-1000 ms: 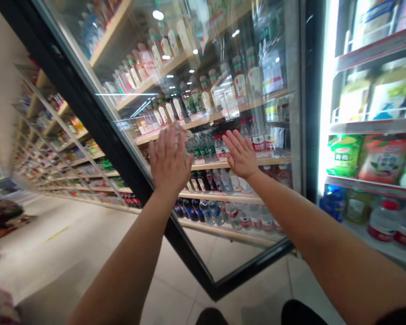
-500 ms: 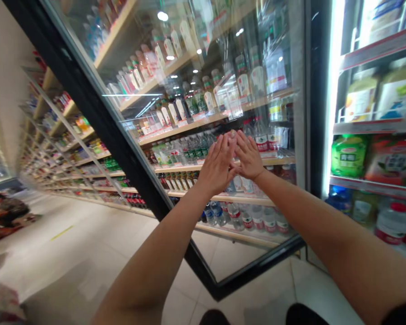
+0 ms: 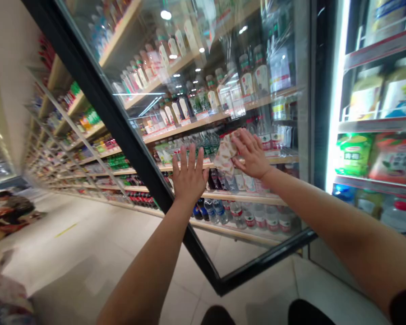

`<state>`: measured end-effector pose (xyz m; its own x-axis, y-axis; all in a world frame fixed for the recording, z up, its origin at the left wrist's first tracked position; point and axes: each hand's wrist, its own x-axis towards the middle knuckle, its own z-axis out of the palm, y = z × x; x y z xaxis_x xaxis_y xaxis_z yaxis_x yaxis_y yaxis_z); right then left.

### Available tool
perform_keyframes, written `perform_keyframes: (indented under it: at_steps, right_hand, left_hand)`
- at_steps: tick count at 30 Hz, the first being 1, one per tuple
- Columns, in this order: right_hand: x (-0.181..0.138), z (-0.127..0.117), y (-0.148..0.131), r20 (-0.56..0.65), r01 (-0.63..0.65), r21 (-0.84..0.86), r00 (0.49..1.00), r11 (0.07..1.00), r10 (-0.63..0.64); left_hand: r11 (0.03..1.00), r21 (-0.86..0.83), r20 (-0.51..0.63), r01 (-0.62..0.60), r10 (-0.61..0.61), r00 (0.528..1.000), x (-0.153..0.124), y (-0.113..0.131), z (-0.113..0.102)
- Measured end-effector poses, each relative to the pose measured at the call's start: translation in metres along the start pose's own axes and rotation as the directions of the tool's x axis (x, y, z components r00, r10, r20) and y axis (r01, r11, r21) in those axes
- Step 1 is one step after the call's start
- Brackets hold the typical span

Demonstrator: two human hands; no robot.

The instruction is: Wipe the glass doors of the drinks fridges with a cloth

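Note:
A black-framed glass door (image 3: 131,146) stands swung open in front of me, with shelves of bottles seen through its pane. My left hand (image 3: 189,177) lies flat towards the glass, fingers spread and nothing in it, close to the door's left frame. Further right, my right hand (image 3: 252,155) presses a pale cloth (image 3: 225,155) with a brownish pattern against the pane. The fingers of that hand lie over the cloth's right part, and its loose left part hangs out towards my left hand.
To the right is a lit refrigerated case (image 3: 379,125) with bottles and green and red packs. Long shelves of drinks (image 3: 88,131) run away on the left. A person (image 3: 15,207) is low down at the far left. Pale floor tiles (image 3: 122,239) lie below.
My hands were together at the middle of the glass; the left one has moved left and down, away from the right. The patterned cloth now shows under my right hand.

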<state>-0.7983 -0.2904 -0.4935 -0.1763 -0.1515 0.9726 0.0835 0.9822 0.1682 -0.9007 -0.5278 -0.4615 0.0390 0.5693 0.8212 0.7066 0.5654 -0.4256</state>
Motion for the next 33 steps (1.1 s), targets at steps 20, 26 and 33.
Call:
perform_keyframes:
  at_steps: [20,26,33]
  right_hand:
    - [0.032,0.001,-0.001,0.037,-0.148,0.033,0.989,0.988,0.146]
    - [0.060,0.002,0.016,0.052,-0.142,-0.007,0.989,0.990,0.142]
    - [0.053,-0.001,0.048,-0.118,-0.322,-0.044,0.942,0.946,0.315]
  left_hand:
    - [0.992,-0.125,-0.007,0.034,-0.035,0.999,0.000,0.000,0.003]
    - [0.996,-0.093,-0.039,0.014,-0.017,0.999,0.000,0.000,0.004]
    - [0.995,-0.101,-0.033,0.018,-0.022,0.999,-0.001,0.000,0.003]
